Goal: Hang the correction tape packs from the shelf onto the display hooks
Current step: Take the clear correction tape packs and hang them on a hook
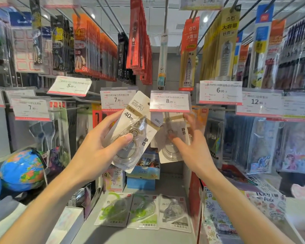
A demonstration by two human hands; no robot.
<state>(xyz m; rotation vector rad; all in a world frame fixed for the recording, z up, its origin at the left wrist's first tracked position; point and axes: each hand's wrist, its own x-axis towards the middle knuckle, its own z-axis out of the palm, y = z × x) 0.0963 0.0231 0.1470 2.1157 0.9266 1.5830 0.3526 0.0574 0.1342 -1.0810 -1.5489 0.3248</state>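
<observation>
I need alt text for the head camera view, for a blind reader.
The left hand holds a correction tape pack tilted, while the right hand touches a second pack under an 8.00 price tag. Three more packs lie flat on the shelf below.

This is a shop, a stationery aisle. Long metal hooks (102, 35) run out from the back wall, each loaded with rows of carded pen packs (138, 39) in red, orange, black and gold. Clear holders at the hook ends carry printed price tags (169, 101) reading 7.90, 8.00, 6.00 and 12.90. Below them a grey shelf (173, 182) bears three correction tape packs (143, 212) lying flat, with boxed goods (144, 170) stacked behind. A globe (22, 170) sits on a lower shelf to the left, and patterned notebooks (236, 208) fill the display to the right.
</observation>
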